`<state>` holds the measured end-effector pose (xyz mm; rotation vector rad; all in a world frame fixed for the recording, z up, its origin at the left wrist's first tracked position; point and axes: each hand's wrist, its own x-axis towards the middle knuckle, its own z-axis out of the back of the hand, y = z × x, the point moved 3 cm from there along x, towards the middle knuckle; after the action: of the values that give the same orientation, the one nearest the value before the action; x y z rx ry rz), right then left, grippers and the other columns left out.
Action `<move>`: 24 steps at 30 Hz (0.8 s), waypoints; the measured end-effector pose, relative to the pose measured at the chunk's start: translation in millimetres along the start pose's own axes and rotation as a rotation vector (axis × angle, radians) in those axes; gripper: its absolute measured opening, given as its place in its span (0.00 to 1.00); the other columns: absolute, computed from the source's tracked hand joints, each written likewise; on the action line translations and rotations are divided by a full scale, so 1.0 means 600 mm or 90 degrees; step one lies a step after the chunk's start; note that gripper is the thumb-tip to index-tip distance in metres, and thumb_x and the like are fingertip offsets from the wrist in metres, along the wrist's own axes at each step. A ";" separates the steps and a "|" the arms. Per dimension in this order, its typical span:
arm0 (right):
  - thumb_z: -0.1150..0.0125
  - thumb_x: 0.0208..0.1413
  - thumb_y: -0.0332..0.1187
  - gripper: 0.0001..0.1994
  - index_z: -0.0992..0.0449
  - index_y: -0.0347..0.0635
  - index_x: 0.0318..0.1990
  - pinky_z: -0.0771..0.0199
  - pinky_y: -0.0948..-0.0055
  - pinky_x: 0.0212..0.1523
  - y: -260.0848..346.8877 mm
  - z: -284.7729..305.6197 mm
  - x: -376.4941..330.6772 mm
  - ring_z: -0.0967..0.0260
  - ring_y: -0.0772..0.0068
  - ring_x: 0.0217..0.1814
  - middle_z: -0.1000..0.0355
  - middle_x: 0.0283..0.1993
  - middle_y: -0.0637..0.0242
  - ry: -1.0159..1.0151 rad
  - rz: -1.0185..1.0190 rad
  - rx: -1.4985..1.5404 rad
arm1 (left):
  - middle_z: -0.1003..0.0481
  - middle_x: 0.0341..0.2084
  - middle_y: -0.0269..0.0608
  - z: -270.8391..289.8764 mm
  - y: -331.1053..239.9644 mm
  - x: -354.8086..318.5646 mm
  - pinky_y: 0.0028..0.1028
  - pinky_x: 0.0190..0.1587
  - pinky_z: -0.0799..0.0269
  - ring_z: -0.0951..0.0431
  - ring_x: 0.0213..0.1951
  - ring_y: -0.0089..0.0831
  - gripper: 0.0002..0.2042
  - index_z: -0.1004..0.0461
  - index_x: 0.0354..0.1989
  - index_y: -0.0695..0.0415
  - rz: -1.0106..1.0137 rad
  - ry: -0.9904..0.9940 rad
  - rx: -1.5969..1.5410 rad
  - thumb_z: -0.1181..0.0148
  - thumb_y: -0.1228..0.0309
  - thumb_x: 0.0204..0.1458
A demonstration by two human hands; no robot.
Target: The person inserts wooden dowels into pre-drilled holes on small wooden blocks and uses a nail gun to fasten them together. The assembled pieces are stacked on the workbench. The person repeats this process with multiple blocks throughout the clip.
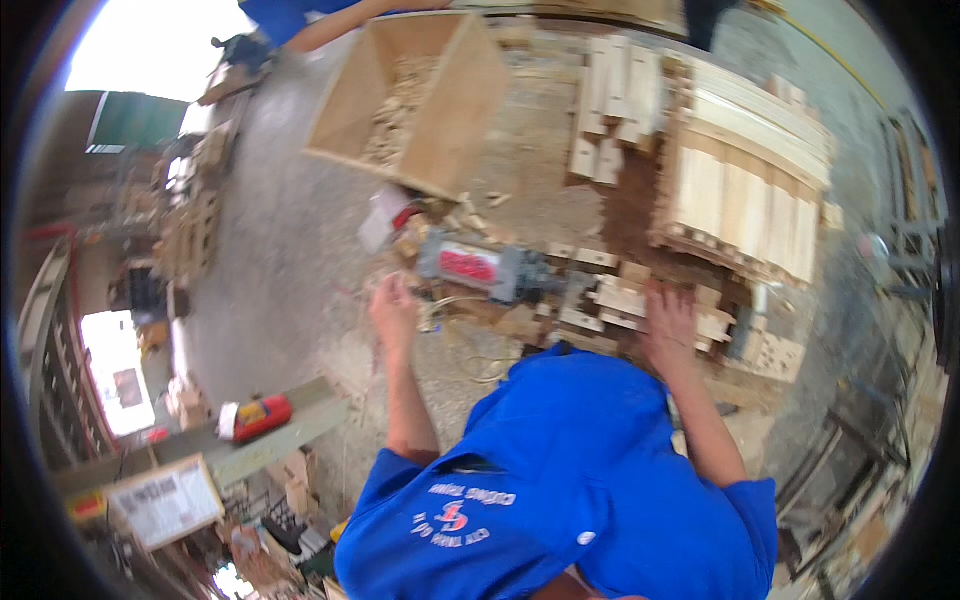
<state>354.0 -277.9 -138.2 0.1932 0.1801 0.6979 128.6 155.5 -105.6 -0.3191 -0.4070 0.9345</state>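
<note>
My left hand (393, 305) is raised left of a grey, motor-like machine (470, 264) with a red and white panel. Its fingers are drawn together, and anything in them is too small and blurred to name. My right hand (672, 320) lies with fingers stretched out at the right end of a group of small pale wooden blocks (618, 298), touching them. Several blocks have drilled holes. Close to the left hand are a white and red object (388, 217) and wood scraps. A flat wooden piece with holes (778, 355) lies right of the right hand.
Ahead stands a plywood bin (455, 120) holding small wood pieces. Stacked pale boards (745, 190) are at the far right, with loose strips (618, 85) beside them. Thin cable (475, 365) crosses the floor nearby. Another person's arm (345, 20) reaches toward the bin.
</note>
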 end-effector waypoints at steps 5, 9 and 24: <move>0.23 0.43 0.33 0.48 0.37 0.45 0.75 0.42 0.42 0.76 -0.002 0.004 0.002 0.37 0.41 0.73 0.35 0.70 0.52 -0.014 0.027 -0.008 | 0.17 0.46 0.57 -0.022 -0.017 -0.001 0.48 0.52 0.22 0.17 0.49 0.57 0.13 0.18 0.53 0.60 0.072 0.056 0.012 0.44 0.66 0.70; 0.19 0.40 0.34 0.51 0.38 0.44 0.76 0.43 0.39 0.76 -0.012 -0.032 -0.004 0.36 0.42 0.72 0.35 0.69 0.50 -0.022 -0.003 -0.030 | 0.17 0.37 0.56 -0.014 -0.019 0.005 0.52 0.45 0.23 0.17 0.43 0.58 0.13 0.18 0.43 0.60 -0.008 0.014 0.090 0.43 0.63 0.70; 0.31 0.52 0.34 0.33 0.31 0.40 0.68 0.40 0.44 0.73 -0.011 0.017 -0.005 0.33 0.46 0.66 0.31 0.64 0.52 -0.129 0.032 0.008 | 0.22 0.27 0.53 -0.027 -0.010 -0.039 0.47 0.39 0.29 0.25 0.31 0.49 0.18 0.24 0.37 0.66 0.050 0.017 -0.042 0.46 0.60 0.72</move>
<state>358.1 -285.9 -129.3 0.2800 -0.0140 0.7227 127.9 131.4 -122.1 -0.4101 -0.4043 0.9930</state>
